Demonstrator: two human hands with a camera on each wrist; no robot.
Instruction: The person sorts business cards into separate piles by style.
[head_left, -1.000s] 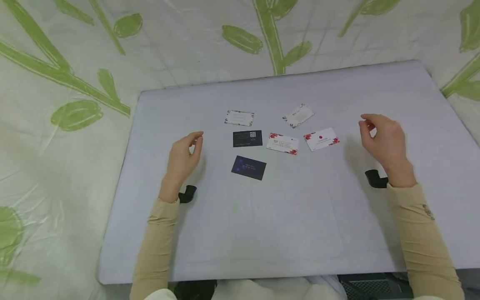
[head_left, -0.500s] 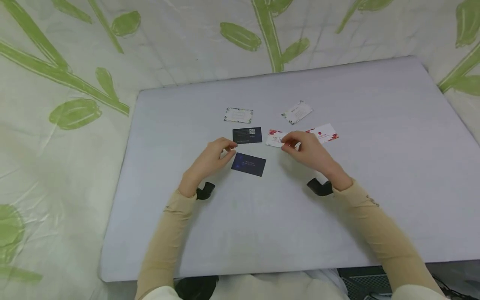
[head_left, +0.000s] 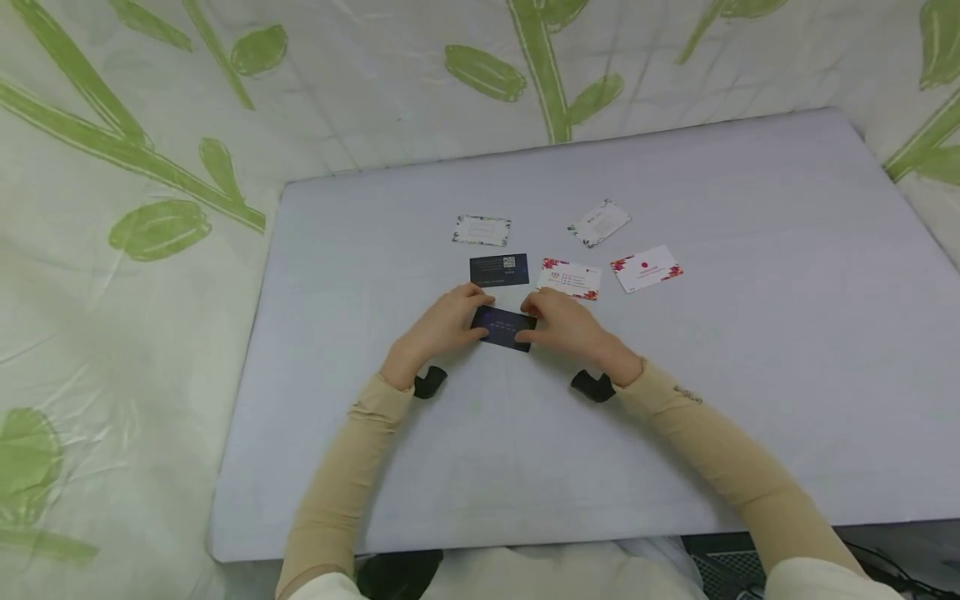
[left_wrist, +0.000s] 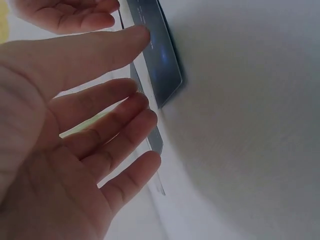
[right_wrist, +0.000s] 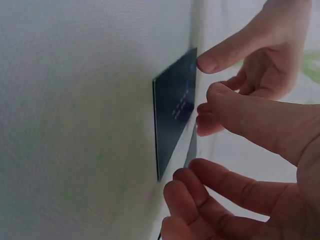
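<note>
Head: nearer dark card (head_left: 501, 327) lies crosswise

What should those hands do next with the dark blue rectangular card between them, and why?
Perhaps gently pinch the dark blue rectangular card at both short ends. The left hand is by one end, the right hand by the other, and neither seems to grip it yet.

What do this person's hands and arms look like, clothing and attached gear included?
The left hand and right hand are ungloved. Tan, wrinkled long sleeves cover both forearms: left sleeve, right sleeve. The right one bears a small dark marking near its cuff. White fabric shows higher up. A black angular piece juts from each wrist.
</note>
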